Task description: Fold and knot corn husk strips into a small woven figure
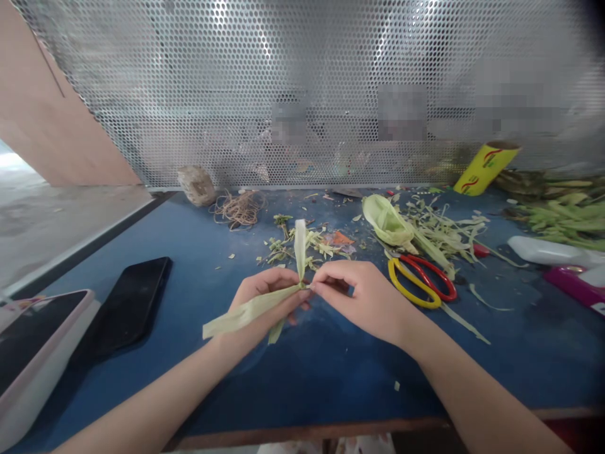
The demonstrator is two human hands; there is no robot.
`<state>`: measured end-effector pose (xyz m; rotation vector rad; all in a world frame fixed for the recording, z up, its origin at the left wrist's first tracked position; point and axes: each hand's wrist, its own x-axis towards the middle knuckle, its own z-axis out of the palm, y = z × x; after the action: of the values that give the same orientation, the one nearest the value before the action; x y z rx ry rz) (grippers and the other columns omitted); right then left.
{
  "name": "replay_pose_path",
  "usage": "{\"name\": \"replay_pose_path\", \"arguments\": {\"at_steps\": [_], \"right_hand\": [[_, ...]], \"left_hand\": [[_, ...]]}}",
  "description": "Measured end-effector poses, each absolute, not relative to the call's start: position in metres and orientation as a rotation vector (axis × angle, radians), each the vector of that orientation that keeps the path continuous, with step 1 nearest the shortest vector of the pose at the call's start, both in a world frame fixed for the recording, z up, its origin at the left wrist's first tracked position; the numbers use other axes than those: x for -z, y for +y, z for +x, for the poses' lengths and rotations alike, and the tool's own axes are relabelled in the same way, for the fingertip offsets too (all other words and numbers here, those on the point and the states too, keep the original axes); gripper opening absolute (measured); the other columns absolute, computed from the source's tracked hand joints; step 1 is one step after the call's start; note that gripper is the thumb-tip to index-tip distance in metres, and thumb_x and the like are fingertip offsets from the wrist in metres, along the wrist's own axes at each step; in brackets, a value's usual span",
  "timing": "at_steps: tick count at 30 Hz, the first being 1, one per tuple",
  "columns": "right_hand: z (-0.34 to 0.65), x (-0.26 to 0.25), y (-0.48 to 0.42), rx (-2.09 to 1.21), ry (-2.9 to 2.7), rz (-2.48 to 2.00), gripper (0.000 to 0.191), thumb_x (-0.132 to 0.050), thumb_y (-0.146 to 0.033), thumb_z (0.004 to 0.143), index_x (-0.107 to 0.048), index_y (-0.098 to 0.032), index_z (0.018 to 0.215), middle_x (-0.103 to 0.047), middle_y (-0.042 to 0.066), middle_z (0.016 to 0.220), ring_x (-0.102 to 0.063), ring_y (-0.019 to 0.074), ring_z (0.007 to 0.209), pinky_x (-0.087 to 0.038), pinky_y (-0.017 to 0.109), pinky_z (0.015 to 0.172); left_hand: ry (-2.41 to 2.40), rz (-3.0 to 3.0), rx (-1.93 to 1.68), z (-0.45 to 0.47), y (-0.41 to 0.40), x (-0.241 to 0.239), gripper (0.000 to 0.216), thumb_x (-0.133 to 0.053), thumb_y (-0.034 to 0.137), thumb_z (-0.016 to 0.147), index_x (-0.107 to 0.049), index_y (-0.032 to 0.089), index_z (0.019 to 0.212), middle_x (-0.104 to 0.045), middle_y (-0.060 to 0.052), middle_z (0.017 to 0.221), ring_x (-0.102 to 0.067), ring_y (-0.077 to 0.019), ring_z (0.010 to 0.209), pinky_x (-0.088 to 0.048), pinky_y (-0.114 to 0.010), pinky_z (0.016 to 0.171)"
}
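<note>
My left hand (265,299) is closed around pale green corn husk strips (253,313). One strip stands upright, another lies back over the hand toward the wrist, and a short end hangs below. They meet in a small knot or fold at the fingertips. Thumb and forefinger of my right hand (362,296) pinch a thin, pale husk end right beside that fold. Just right of that hand, scissors (418,284) with one yellow and one red handle lie on the table, touching husk pieces. Fingers hide part of where the strips join.
Beyond my hands lie husk scraps (283,249), a whole husk (387,221) and a strip pile (444,230). Brown twine (240,208) sits by a pale lump (196,185). Left are phones (137,302); right, a yellow tube (486,167) and a white bottle (553,251). Perforated metal (189,94) borders the back.
</note>
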<state>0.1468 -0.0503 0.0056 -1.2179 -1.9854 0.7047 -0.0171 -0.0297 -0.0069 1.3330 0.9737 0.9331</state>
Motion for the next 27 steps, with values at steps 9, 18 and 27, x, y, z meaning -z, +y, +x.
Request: {"name": "replay_pose_path", "arguments": {"at_steps": [9,18,27], "right_hand": [[0.1477,-0.0065,-0.0505,-0.704,-1.996,-1.157,0.016,-0.047,-0.014,0.080,-0.058,-0.019,0.069,-0.061,-0.003,0.068,-0.051,0.0088,0.062,-0.036,0.017,0.055],[0.1478,-0.0072,-0.0516,-0.678,-2.041,-1.185,0.016,-0.046,-0.018,0.081,-0.055,-0.019,0.068,-0.054,-0.003,0.063,-0.044,0.0091,0.057,-0.033,0.019,0.051],[0.1495,-0.0111,-0.0517,-0.659,-2.007,-1.175,0.017,-0.048,-0.022,0.082,-0.057,-0.019,0.067,-0.056,-0.003,0.064,-0.048,0.0098,0.058,-0.035,0.020,0.051]], "left_hand": [[1.000,1.396,-0.981,-0.0159,-0.0361,0.0033,0.008,-0.067,0.020,0.067,-0.062,0.014,0.070,-0.065,-0.001,0.059,-0.052,-0.0078,0.035,-0.041,-0.018,0.036],[0.990,1.375,-0.911,-0.0178,-0.0349,0.0033,0.016,-0.072,0.022,0.062,-0.058,0.015,0.066,-0.056,0.004,0.049,-0.047,-0.0064,0.032,-0.038,-0.016,0.031],[0.900,1.200,-0.930,-0.0213,-0.0343,0.0028,0.012,-0.070,0.020,0.064,-0.060,0.014,0.066,-0.062,0.002,0.052,-0.046,-0.0051,0.030,-0.036,-0.015,0.029]]}}
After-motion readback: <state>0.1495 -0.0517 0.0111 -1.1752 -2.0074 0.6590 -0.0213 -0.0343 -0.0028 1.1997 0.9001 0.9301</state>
